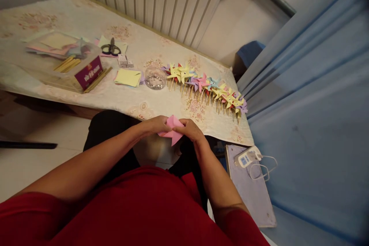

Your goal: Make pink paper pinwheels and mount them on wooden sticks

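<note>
A pink paper pinwheel shape with pointed flaps is held between my two hands, just off the table's front edge. My left hand pinches its left side. On the right side, my right hand grips the same paper, its thumb near the middle. Beyond my hands, a row of paper pinwheels on sticks lies on the table, in yellow, pink, purple, blue and red. Left of that row sits a round clear container with small shiny pieces. A stack of yellow paper squares is beside it.
A clear plastic box holding sticks and coloured paper is at the left of the flowered table. Dark scissors lie on paper near small boxes. At the right, a power strip with a white cable rests on a low stand.
</note>
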### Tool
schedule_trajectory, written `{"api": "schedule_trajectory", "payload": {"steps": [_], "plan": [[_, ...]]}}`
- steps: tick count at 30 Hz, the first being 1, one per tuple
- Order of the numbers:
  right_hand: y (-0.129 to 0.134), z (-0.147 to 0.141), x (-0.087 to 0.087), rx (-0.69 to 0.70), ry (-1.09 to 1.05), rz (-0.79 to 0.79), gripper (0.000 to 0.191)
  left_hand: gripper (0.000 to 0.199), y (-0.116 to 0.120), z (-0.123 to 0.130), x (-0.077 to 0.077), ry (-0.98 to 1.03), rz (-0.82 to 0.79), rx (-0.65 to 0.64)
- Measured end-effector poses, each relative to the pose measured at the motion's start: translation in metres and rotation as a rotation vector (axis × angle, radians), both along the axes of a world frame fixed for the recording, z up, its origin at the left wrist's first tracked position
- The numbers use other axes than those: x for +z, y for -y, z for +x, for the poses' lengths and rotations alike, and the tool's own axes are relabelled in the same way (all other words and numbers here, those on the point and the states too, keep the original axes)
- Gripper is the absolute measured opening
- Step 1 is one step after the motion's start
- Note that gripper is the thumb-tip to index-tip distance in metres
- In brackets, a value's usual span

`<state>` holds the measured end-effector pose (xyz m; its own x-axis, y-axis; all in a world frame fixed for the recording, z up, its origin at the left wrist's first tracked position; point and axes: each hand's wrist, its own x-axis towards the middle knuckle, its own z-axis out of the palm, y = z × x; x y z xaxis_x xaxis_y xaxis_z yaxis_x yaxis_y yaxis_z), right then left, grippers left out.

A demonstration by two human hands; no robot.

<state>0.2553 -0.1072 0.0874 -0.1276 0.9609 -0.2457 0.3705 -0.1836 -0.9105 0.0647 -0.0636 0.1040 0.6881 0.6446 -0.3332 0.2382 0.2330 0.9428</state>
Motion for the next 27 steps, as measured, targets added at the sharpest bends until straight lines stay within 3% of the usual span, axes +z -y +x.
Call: {"api": "schedule_trajectory", "payload": {"steps": [18,22,27], "plan": [[0.011,-0.015,0.006,0.022,0.111,0.002,0.020,0.009,-0.003,-0.001,-0.003,-0.113,0.068,-0.052],[0.013,-0.013,-0.006,-0.025,-0.001,-0.019,0.018,0.013,-0.009,-0.014,-0.003,0.003,-0.059,-0.103],[0.010,-0.015,-0.019,-0.264,-0.245,-0.029,0.022,0.042,-0.014,-0.034,-0.016,0.290,-0.288,0.055]]}}
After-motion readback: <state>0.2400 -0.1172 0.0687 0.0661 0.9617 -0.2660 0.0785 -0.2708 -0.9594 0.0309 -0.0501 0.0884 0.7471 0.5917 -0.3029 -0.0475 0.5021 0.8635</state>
